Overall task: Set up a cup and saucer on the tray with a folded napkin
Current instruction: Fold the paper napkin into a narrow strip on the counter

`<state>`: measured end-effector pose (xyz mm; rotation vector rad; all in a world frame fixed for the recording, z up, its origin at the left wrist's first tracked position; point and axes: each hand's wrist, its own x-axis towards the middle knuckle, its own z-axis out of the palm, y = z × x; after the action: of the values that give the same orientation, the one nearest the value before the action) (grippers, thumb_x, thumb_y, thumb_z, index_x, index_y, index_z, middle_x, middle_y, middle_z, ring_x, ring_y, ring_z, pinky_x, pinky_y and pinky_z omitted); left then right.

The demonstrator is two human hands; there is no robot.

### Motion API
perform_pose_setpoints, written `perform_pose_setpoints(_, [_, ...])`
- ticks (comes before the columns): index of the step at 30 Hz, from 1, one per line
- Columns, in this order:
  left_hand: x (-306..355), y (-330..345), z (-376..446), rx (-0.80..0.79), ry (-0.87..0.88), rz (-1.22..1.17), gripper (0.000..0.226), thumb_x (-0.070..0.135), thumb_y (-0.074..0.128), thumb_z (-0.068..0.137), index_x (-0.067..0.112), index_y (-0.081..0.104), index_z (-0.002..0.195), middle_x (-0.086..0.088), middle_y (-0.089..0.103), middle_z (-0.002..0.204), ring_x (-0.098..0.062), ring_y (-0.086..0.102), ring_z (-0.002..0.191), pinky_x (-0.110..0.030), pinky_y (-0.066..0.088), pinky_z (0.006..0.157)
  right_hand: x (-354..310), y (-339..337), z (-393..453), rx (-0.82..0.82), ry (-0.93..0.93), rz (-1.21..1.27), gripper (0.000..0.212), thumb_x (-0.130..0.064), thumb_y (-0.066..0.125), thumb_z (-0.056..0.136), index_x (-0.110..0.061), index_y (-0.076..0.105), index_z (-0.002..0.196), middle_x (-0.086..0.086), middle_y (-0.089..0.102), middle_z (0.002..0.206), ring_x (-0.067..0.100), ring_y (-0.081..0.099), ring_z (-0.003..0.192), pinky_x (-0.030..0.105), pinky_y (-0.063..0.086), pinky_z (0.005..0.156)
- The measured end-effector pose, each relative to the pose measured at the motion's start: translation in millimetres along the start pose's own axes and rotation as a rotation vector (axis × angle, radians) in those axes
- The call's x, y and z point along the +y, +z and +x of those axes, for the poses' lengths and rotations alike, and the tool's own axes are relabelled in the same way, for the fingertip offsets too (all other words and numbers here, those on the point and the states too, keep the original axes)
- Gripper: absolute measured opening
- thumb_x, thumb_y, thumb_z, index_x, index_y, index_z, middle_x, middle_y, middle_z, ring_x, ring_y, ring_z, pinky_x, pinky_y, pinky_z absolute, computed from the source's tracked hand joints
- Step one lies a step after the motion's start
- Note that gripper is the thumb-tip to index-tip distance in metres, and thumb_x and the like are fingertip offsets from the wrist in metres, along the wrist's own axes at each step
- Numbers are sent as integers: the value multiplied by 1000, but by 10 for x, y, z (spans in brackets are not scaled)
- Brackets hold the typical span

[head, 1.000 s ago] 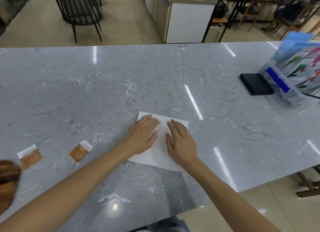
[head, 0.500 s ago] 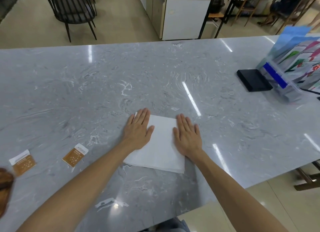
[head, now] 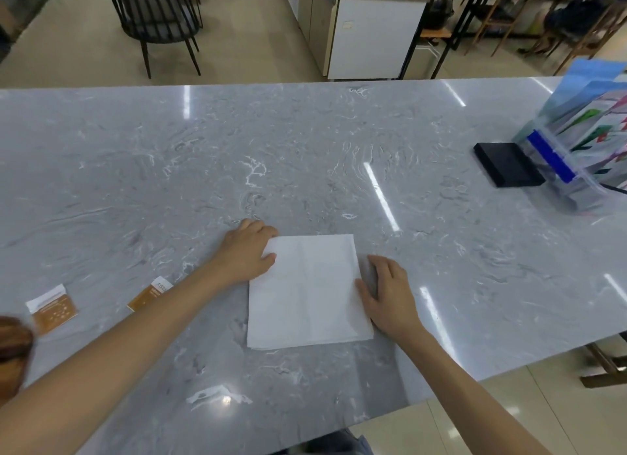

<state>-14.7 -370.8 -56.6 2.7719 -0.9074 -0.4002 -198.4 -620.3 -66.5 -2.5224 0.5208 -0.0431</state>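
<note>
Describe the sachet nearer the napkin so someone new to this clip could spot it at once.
On the grey marble counter, look left of the white napkin, past the left hand. Two orange-brown sachets lie near the front-left edge. The nearer sachet is partly hidden behind the left forearm, unlike the fully visible sachet farther left.

- Bright, even light from overhead; the room is well lit throughout.
- The polished table (head: 305,142) throws back long white streaks of glare, with a small bright spot near its front edge.
- Shadows are soft and faint, only a thin one beside the right hand (head: 390,292).
- The wide lens bends the table's edges and stretches both forearms.
- The chair (head: 156,17) and the far background look slightly smeared.
</note>
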Motion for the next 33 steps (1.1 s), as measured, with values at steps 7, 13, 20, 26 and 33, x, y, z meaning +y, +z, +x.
perform_pose_setpoints(7, [-153,-176,-101,-141,-52,149,40,43,56,92,25,54,128,-5,57,127,-27,46,127,-43,45,95,-151,10,-444,-137,195,-154,55,-57,61,92,-20,47,132,2,51,123,25,64,98,33,49,67])
perform_pose_setpoints(13, [328,-298,332,-183,135,-122,42,36,56,99,14,53,134,-9,61,130,-29,55,121,-39,45,101,-200,-24,-597,-181,368,-81,49,-57,64,90,-25,46,122,-2,61,111,21,64,89,31,44,65])
perform_pose_setpoints(20, [812,-266,975,-385,182,-200,49,36,79,82,19,57,123,3,60,102,-20,58,95,-31,45,80,-219,-7,-556,-213,505,-2,38,-51,69,85,-17,57,96,0,62,94,21,62,80,29,39,55])
perform_pose_setpoints(26, [945,-279,1194,-519,270,-265,23,19,83,81,13,62,88,4,59,74,-15,55,70,-20,42,55,-274,49,-663,-94,528,126,19,-36,67,76,-25,52,81,-5,58,82,13,54,66,29,38,53])
perform_pose_setpoints(33, [825,-500,1067,-504,356,-443,27,1,69,86,14,71,110,-4,58,77,-14,55,67,-24,46,66,-162,-83,-663,-29,521,499,20,-26,76,84,-26,65,101,-10,70,87,6,66,74,21,50,60])
